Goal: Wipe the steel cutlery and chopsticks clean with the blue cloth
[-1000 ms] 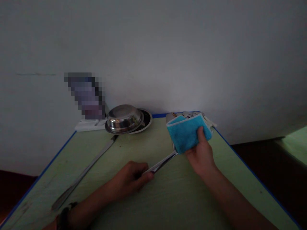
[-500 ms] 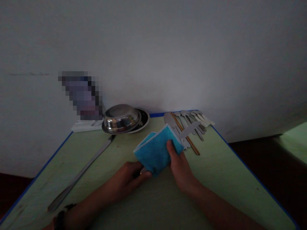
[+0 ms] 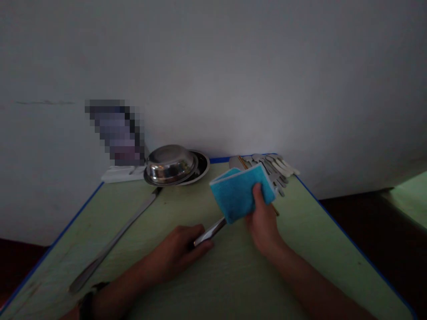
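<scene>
My left hand point(image 3: 183, 251) is closed on the handle end of a table knife point(image 3: 211, 232), which points up and to the right. A folded blue cloth point(image 3: 238, 195) with pale edging is wrapped around the knife's farther part, so the blade is hidden. From the right, my right hand point(image 3: 263, 220) grips the cloth, its thumb pressed flat on the front. Both hands are over the middle of the table.
An upturned steel bowl point(image 3: 171, 162) rests on a dark round plate point(image 3: 202, 166) by the wall. Behind the cloth lie chopsticks point(image 3: 243, 162) and several spoons and other utensils point(image 3: 278, 171). A long metal utensil point(image 3: 116, 240) lies on the left of the green table point(image 3: 316, 249).
My right hand and the cloth have slid up and right along the knife. More of the handle now shows, while the blade tip has become covered. My left hand has barely moved.
</scene>
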`<state>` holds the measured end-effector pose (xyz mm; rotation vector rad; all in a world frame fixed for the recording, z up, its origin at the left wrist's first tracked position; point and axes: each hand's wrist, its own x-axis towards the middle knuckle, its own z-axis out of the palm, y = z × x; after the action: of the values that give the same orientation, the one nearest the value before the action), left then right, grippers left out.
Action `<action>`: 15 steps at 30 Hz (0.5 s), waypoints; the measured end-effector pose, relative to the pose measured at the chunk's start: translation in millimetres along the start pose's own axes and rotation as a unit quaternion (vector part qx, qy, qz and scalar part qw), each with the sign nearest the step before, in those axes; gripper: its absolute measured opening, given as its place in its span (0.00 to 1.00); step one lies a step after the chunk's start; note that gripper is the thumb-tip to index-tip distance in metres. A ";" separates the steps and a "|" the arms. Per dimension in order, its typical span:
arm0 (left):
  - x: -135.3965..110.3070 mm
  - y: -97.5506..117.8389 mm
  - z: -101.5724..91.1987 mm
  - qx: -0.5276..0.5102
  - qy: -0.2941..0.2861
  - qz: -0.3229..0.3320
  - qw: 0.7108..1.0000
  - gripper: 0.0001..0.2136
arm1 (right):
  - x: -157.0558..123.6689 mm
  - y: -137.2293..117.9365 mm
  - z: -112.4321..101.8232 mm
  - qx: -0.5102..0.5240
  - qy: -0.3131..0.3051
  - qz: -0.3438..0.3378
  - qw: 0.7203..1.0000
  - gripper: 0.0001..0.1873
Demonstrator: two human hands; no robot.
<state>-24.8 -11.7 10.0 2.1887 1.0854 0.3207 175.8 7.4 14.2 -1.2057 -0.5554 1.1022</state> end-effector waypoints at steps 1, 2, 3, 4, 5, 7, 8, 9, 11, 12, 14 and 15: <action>-0.1 0.1 -0.1 -0.002 0.001 0.001 1.000 0.14 | -3.1 2.6 0.5 -0.025 -0.004 0.006 1.000 0.30; -0.1 0.1 -0.3 -0.006 0.000 0.002 1.000 0.14 | -6.1 3.9 1.2 -0.047 -0.006 0.018 0.999 0.30; -0.1 0.1 -0.6 -0.009 -0.001 0.004 1.000 0.14 | -8.9 4.3 2.0 -0.068 -0.009 0.031 0.997 0.30; -0.1 0.3 -0.9 -0.013 -0.001 0.006 1.000 0.14 | -11.4 4.0 3.0 -0.088 -0.018 0.038 0.995 0.30; 0.1 0.6 -1.3 -0.017 -0.004 0.008 1.000 0.14 | -13.6 3.4 3.9 -0.107 -0.025 0.041 0.993 0.31; 0.8 1.6 -2.1 -0.022 -0.007 0.011 1.000 0.14 | -16.6 2.6 5.5 -0.134 -0.034 0.044 0.989 0.34; 1.2 2.2 -2.4 -0.023 -0.008 0.011 1.000 0.14 | -17.2 2.8 5.9 -0.141 -0.034 0.044 0.988 0.35; 1.6 2.7 -2.7 -0.023 -0.008 0.008 1.000 0.14 | -17.1 3.4 6.0 -0.142 -0.035 0.044 0.988 0.36; 2.0 3.6 -3.0 -0.029 -0.010 -0.001 1.000 0.14 | -14.3 5.1 5.6 -0.123 -0.038 0.042 0.991 0.35; 2.0 3.8 -3.0 -0.033 -0.011 -0.006 0.999 0.14 | -11.7 5.6 5.1 -0.106 -0.038 0.041 0.993 0.34; 1.5 3.8 -2.7 -0.041 -0.010 -0.008 0.999 0.14 | -4.9 4.6 4.3 -0.065 -0.023 0.037 0.997 0.32; 1.0 3.7 -2.4 -0.041 -0.007 -0.007 0.999 0.14 | -1.1 2.6 4.0 -0.040 -0.009 0.037 0.998 0.31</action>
<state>-23.0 -11.4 14.1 2.1077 1.0605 0.3381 171.0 8.1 13.3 -1.2947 -0.5776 1.1641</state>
